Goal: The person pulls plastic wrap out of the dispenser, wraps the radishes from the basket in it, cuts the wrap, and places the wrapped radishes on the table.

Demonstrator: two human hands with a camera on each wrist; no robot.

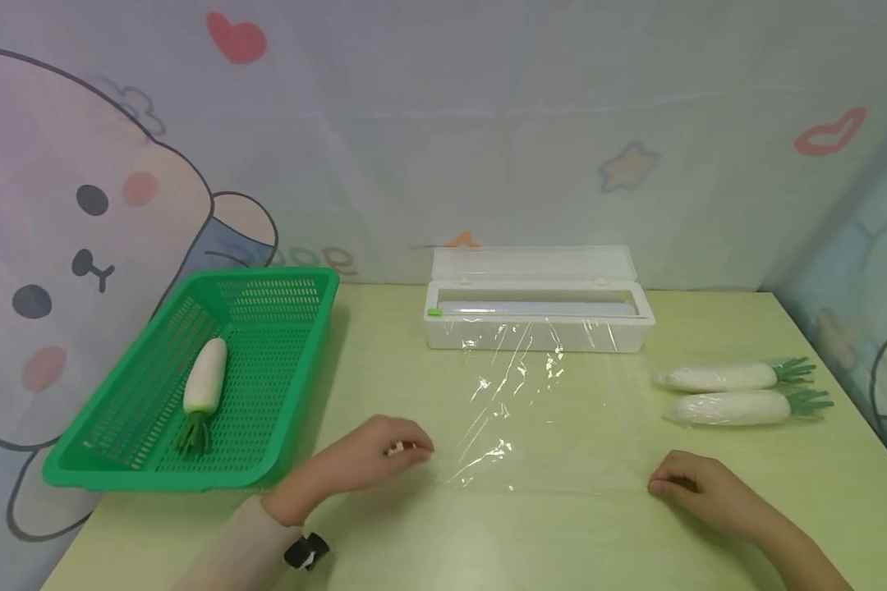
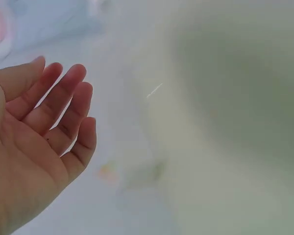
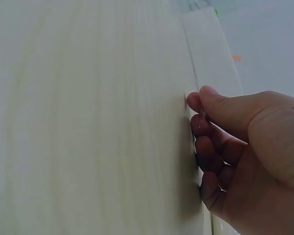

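Note:
A sheet of clear cling film [image 1: 517,419] stretches over the table from the white dispenser box [image 1: 540,332] toward me. My right hand [image 1: 710,492] pinches the near right corner of the film between thumb and index finger; the right wrist view shows the other fingers [image 3: 208,152] curled below. Beside the film's left edge is my left hand [image 1: 380,451]. In the left wrist view its fingers are loosely bent and apart from the thumb, with nothing between them. The box's lid [image 1: 532,264] stands raised, and a white roll [image 1: 535,309] lies inside.
A green plastic basket [image 1: 288,435] stands at the left with one white radish [image 1: 205,377] in it. Two film-wrapped radishes [image 1: 720,377] lie side by side at the right. Behind the table hangs a printed cloth [image 1: 384,164].

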